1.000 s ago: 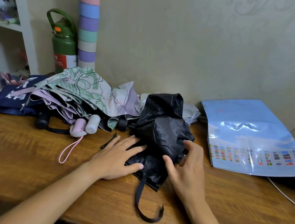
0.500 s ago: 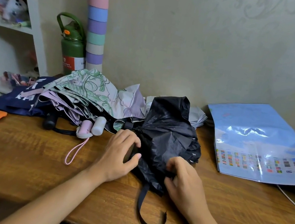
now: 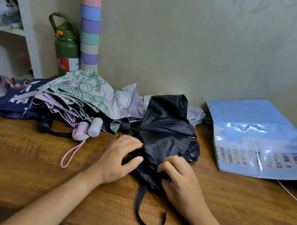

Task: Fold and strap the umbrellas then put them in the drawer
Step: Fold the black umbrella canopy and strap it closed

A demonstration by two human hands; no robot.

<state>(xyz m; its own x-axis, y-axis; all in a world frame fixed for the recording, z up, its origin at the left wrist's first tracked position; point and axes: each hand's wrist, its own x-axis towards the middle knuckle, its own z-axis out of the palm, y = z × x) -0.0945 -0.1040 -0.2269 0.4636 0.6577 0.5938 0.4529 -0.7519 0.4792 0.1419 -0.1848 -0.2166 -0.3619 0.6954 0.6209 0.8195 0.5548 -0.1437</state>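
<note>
Both hands have closed in on the black umbrella (image 3: 165, 135) since a second ago, when the left palm lay flat and the right fingers were spread. The left hand (image 3: 118, 158) now curls its fingers around the umbrella's near left side, thumb pressed against the fabric; the right hand (image 3: 179, 178) pinches bunched canopy at the near end with fingers drawn together. The umbrella lies crumpled on the wooden surface (image 3: 17, 165), its black strap (image 3: 143, 211) trailing loose toward the near edge. Just beside it to the left sits a heap of unfolded umbrellas, a green floral umbrella (image 3: 86, 90) on top and pale handles (image 3: 90, 127) poking out, a pink wrist loop (image 3: 72, 152) hanging forward. No drawer is in view. A green bottle (image 3: 66, 47) and a stack of pastel cups (image 3: 89, 30) stand against the wall; a blue plastic folder (image 3: 258, 134) lies to the right.
</note>
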